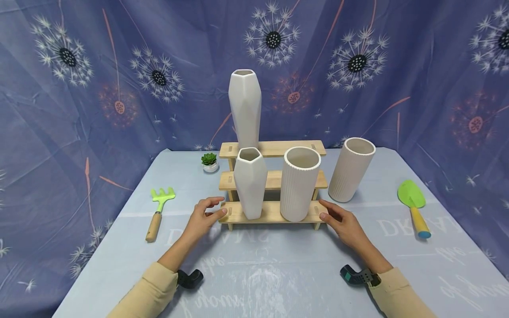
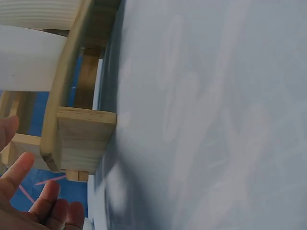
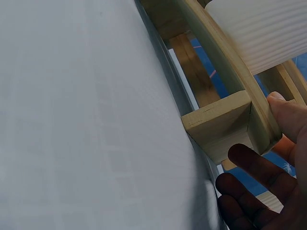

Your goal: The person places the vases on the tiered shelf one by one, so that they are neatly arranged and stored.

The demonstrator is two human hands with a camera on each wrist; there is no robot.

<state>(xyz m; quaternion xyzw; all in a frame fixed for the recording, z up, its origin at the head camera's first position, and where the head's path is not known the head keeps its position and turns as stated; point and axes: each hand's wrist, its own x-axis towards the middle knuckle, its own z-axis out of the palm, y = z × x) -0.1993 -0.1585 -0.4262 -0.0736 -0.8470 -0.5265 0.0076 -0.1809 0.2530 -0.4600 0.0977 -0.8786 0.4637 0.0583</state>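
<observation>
A three-tier wooden stand [image 1: 274, 211] is on the table between both hands. Near the left end of its lowest shelf, my left hand [image 1: 204, 215] has its fingers spread loosely; the left wrist view shows them apart from the board end [image 2: 50, 155]. At the opposite end my right hand [image 1: 344, 222] has its thumb [image 3: 278, 103] at the shelf's edge and loosely bent fingers below the board. A short faceted white vase [image 1: 251, 185] and a ribbed white vase [image 1: 299, 190] stand on the lowest shelf. A tall faceted vase [image 1: 245, 106] rises from the top tier.
Another ribbed vase [image 1: 351, 170] stands on the table right of the stand. A small potted succulent [image 1: 210, 163] is at the back left. A green hand rake [image 1: 159, 212] lies at left, a green and yellow toy trowel [image 1: 414, 207] at right. A patterned blue curtain [image 1: 191, 123] hangs behind.
</observation>
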